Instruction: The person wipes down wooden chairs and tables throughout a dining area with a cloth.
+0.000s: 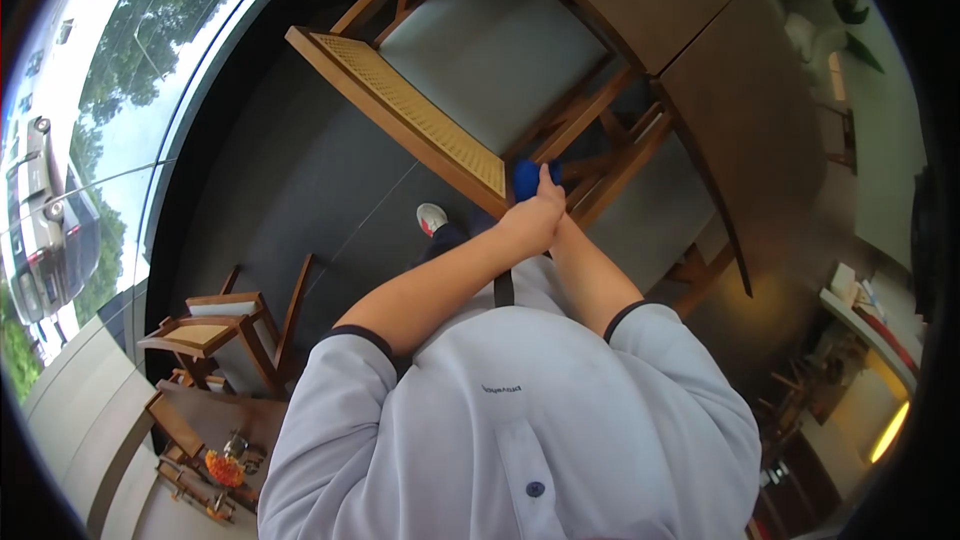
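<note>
My left hand [534, 218] and my right hand [562, 212] are close together in front of me, the left overlapping the right. A bunched blue cloth [535, 182] shows just past the fingers, and the left hand is closed at it. Most of my right hand is hidden behind the left, so its fingers cannot be made out. The cloth is beside the corner of a wooden chair [400, 112] with a woven cane back panel [420, 105] and a grey seat pad [490, 50]. Whether it touches the wood is unclear.
A brown wooden table [740, 90] curves along the right, with a second grey seat [660, 210] partly under its edge. Another chair [225, 335] stands at the lower left, near orange flowers [225, 468]. My shoe [431, 218] rests on the dark floor [320, 160]. Windows line the left.
</note>
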`<state>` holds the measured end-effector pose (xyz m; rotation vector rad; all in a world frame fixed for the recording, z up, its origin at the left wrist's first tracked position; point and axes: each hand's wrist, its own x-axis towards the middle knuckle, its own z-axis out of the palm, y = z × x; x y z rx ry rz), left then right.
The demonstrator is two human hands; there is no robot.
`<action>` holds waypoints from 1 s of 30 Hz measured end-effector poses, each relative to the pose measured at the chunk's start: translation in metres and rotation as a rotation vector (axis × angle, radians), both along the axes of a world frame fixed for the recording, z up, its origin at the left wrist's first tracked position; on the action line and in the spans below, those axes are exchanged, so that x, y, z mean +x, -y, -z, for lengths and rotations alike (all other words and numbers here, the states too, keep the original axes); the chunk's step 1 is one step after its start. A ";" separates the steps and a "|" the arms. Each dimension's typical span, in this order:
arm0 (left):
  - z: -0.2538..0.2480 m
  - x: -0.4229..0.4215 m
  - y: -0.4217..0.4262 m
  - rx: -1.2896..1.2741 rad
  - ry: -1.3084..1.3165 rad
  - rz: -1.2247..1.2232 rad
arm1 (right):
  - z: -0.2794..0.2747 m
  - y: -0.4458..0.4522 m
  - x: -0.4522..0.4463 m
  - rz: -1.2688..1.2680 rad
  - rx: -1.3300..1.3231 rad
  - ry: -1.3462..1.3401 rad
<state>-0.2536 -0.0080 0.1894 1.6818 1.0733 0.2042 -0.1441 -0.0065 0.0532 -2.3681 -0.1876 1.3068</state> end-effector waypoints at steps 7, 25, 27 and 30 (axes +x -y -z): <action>0.082 0.068 -0.055 -0.128 -0.601 0.129 | 0.081 0.001 0.013 0.422 0.353 -0.854; 0.105 0.084 -0.086 0.021 -0.395 0.051 | 0.032 -0.071 0.068 0.346 0.487 -0.201; 0.103 0.091 -0.100 0.119 -0.300 0.005 | 0.007 -0.093 0.079 0.387 0.577 -0.188; 0.103 0.102 -0.124 0.211 -0.264 -0.055 | -0.004 -0.112 0.090 0.235 0.624 -0.054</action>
